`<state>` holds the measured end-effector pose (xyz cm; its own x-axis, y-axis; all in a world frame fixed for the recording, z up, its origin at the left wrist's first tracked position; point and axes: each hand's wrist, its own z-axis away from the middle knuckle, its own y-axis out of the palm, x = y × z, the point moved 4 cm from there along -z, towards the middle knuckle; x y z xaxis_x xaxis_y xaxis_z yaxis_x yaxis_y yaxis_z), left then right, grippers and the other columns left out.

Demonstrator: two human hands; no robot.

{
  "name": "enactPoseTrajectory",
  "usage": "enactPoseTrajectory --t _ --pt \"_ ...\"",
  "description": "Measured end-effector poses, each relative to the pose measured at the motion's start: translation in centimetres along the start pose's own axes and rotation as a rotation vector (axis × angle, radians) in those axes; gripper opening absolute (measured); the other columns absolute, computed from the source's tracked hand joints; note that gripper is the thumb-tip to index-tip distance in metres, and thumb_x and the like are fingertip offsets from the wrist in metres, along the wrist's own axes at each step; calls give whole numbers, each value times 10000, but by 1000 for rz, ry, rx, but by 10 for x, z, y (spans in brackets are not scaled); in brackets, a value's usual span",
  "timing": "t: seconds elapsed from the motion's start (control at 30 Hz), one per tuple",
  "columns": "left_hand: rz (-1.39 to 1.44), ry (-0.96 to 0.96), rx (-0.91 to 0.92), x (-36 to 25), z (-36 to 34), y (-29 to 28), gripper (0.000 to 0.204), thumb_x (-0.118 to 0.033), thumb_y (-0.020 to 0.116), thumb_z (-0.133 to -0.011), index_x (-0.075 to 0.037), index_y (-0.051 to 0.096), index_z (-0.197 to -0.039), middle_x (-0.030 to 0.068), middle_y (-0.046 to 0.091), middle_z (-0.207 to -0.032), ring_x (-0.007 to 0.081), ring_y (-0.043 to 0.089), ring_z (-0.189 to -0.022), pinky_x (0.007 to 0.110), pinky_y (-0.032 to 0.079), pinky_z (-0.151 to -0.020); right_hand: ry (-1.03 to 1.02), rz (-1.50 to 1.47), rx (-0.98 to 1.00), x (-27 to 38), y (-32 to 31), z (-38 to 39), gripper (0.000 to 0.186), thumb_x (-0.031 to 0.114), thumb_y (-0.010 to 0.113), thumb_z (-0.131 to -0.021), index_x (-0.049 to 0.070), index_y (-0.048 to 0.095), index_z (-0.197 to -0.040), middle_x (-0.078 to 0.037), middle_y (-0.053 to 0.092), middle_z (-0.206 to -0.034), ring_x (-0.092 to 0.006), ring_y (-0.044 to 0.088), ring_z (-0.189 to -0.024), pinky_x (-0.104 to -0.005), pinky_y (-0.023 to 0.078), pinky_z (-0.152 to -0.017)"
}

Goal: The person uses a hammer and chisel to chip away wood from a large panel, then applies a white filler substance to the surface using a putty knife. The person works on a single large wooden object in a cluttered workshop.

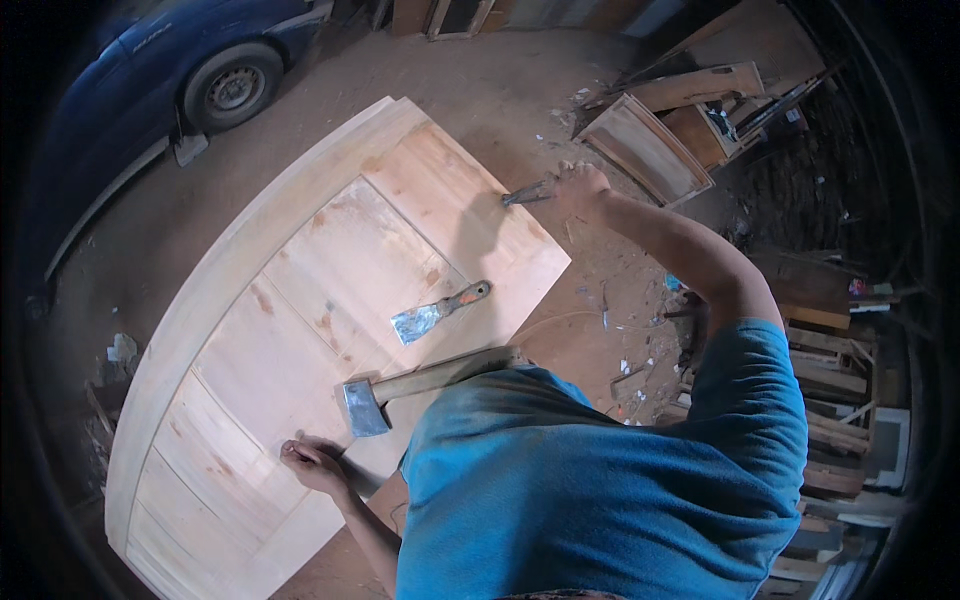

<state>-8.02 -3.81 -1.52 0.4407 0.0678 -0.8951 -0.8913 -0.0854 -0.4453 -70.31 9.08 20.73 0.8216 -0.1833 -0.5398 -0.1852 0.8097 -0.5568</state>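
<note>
A large pale wooden panelled board with a curved far edge lies flat in front of me. My right hand is closed around the handles of pliers, whose jaws reach the board's right end. On the board's near left part rests my left hand, its fingers curled together; whatever they may pinch is too small to make out. Between my hands lie a putty knife with a wide metal blade and a hatchet with a long wooden handle, partly hidden by my body.
A dark blue vehicle stands at the far left, its wheel facing the board. Wooden frames lean in a pile at the far right. Stacked timber sits along the right side, and scraps litter the dirt floor.
</note>
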Motion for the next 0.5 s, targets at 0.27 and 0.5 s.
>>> enactPoseTrajectory --t 0.27,0.5 --pt "-2 -131 41 6 -2 -2 145 -165 531 -1090 -22 532 -1114 106 705 -917 128 603 -713 293 530 -685 73 235 -46 -9 5 -60 492 218 536 -976 29 583 -1429 -261 460 -1547 -418 536 -1348 -487 490 -1044" --pt "-91 -57 -6 7 -4 -4 120 -115 534 -1085 -4 569 -1115 114 722 -995 133 634 -807 275 535 -729 29 274 -308 1 7 -77 454 200 586 -933 36 625 -1355 -214 601 -1318 -331 618 -1176 -433 523 -915"
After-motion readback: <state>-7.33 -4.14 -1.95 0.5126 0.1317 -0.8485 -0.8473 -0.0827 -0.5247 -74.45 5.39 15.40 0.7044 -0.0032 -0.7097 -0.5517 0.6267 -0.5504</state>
